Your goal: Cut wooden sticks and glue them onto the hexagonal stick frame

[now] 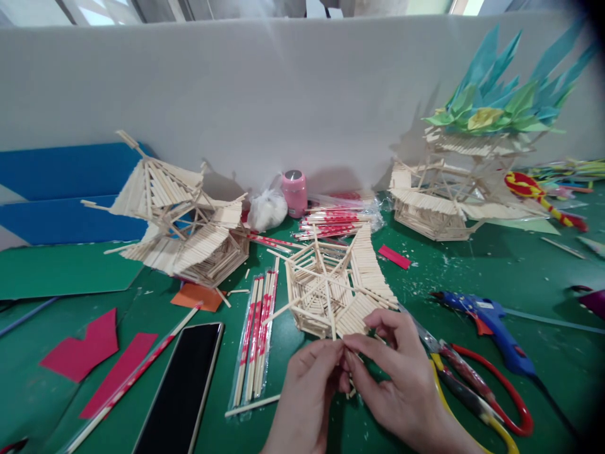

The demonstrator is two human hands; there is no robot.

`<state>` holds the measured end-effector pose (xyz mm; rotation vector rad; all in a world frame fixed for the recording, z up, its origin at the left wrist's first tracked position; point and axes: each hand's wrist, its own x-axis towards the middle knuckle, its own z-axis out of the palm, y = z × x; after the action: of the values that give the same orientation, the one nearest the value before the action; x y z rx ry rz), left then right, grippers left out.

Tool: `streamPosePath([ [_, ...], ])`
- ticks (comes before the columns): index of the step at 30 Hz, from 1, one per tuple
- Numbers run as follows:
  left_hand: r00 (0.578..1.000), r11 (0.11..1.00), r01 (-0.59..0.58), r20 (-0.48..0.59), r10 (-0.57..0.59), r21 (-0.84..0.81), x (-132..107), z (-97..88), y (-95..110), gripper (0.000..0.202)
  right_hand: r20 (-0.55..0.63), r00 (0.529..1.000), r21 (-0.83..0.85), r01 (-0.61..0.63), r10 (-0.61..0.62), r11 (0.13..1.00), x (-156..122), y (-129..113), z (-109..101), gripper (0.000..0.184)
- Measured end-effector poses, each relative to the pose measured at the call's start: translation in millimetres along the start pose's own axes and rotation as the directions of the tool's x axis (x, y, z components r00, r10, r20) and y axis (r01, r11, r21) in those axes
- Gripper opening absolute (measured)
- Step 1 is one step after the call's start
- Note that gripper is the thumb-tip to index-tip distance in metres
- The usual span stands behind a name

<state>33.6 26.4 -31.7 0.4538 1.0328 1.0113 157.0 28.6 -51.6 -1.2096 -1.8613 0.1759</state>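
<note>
Green tabletop [567, 277], pale partition [236, 94] behind it, craft bits everywhere. Going left to right, with clock times from the work spot: 10 o'clock has a two-tier stick pagoda [189, 246], both roofs slatted, so I'd call that one mostly built. Packs of chopsticks [258, 334] lie at 9. Left hand [307, 391] has its fingertips bunched up against the other's. Stick frame [326, 284] sits at 12, just past them, ribs bare on the left; only the right side has slat panels [371, 268], so roughly a third covered, I reckon. Right hand [401, 372] meets the left, can't tell what they're pinching. Another stick model [435, 205] at 1 already wears paper leaves [491, 94]. Glue gun [491, 321] rests at 3.
</note>
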Motion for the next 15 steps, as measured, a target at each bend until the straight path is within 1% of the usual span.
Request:
streamPosePath([
  [4, 1.000, 1.000, -0.011, -0.021, 0.010, -0.010, -2.1, 0.2, 0.5, 0.019, -0.015, 0.999, -0.033, 0.049, -0.050, 0.998, 2.2, -0.3, -0.2, 0.025],
  [10, 0.999, 1.000, -0.022, -0.047, 0.021, -0.020, -0.2, -1.7, -1.7, 0.018, -0.013, 0.998, -0.049, 0.063, -0.064, 0.997, 2.7, 0.2, 0.1, 0.028],
  [15, 0.999, 1.000, -0.012, -0.051, 0.012, -0.007, 1.0, -3.0, -3.3, 0.019, -0.027, 0.996, -0.076, 0.080, -0.082, 0.994, 4.0, 0.5, -0.3, 0.024],
])
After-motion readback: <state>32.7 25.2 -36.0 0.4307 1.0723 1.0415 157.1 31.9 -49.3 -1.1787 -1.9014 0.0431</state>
